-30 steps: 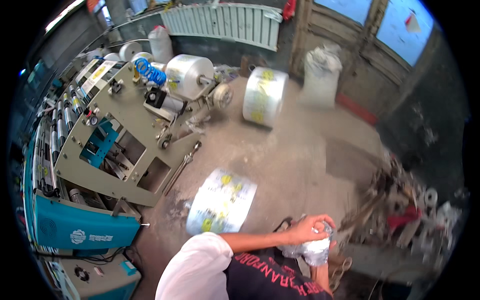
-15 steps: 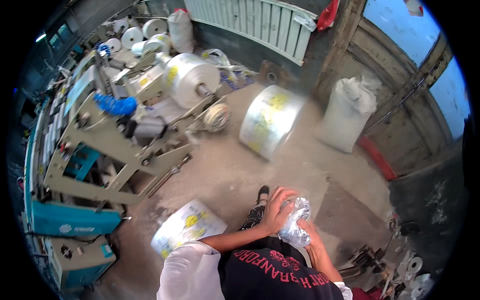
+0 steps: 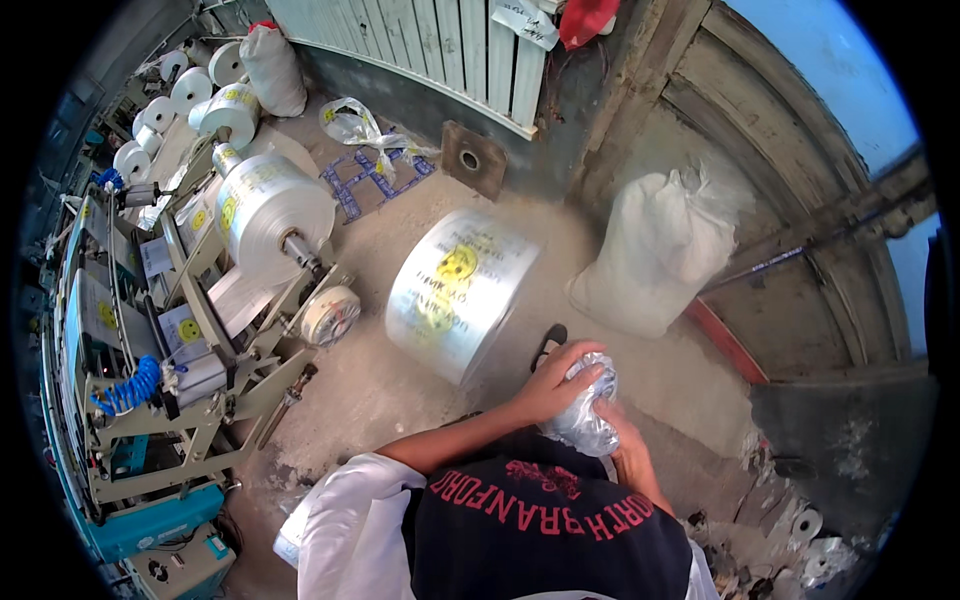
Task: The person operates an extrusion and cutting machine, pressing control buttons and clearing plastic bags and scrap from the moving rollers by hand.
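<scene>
A crumpled bundle of clear, silvery plastic film (image 3: 586, 418) is held in front of my chest. My left hand (image 3: 556, 384) wraps over its upper left side, fingers curled on the film. From the lower right, my right hand (image 3: 626, 440) grips the same bundle, with its thumb pressed into it. Beyond my hands, a large roll of printed plastic film (image 3: 455, 290) with yellow smiley designs rests on the floor. One of my feet, in a dark shoe (image 3: 548, 343), shows just past the bundle.
To the left stands a bag-making machine (image 3: 180, 440) with a film roll (image 3: 270, 215) on its shaft. A full white sack (image 3: 650, 250) sits by the wooden door (image 3: 790, 190). A square metal plate (image 3: 474, 160) leans near the wall. Scraps and small rolls (image 3: 806, 524) lie at lower right.
My view has swung rightward and forward, so the machine sits farther left and the floor roll and sack look nearer. Both hands keep hold of the plastic bundle.
</scene>
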